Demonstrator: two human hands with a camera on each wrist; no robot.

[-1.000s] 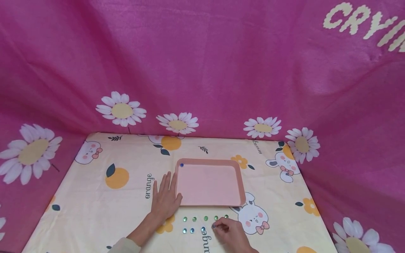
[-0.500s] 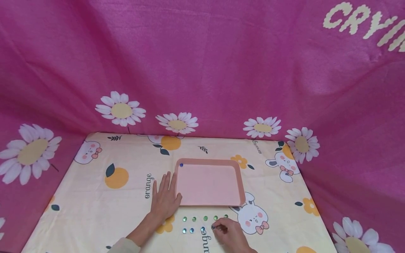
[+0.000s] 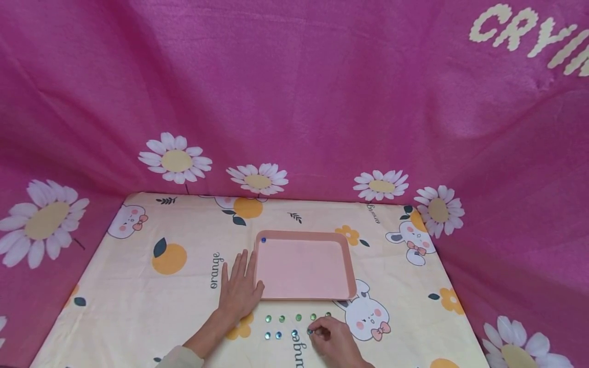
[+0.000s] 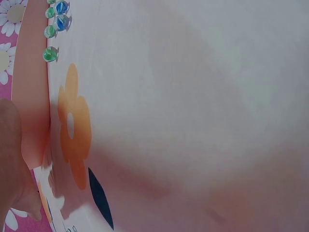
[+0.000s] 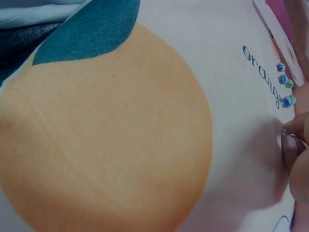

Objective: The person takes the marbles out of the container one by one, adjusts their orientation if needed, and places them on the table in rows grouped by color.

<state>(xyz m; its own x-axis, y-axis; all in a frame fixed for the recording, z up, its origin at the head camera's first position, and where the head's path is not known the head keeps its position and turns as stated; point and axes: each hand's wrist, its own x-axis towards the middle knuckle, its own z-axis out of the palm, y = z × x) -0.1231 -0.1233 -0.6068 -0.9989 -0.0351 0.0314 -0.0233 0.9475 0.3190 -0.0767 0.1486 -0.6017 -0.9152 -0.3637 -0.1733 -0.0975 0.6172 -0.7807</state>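
My right hand (image 3: 335, 340) pinches a blue marble (image 3: 310, 331) between thumb and index finger, low over the cloth at the right end of a row of three blue marbles (image 3: 278, 335). Behind that row runs a line of several green marbles (image 3: 298, 317). In the right wrist view, the fingertips (image 5: 291, 126) partly cover the pinched marble. My left hand (image 3: 240, 294) lies palm down with fingers spread, its thumb and fingertips along the left side of a pink tray (image 3: 350, 266). One dark blue marble (image 3: 264, 239) sits in the tray's far left corner.
A cream cloth (image 3: 124, 301) printed with oranges, rabbits and flowers covers the table. Pink curtains (image 3: 303, 102) with daisies rise behind and on both sides. The tray's front edge lies just beyond the green marbles.
The marble in my right fingertips has shifted very slightly toward the near side and shows a little more. My left hand, the tray and the other marbles have stayed put.
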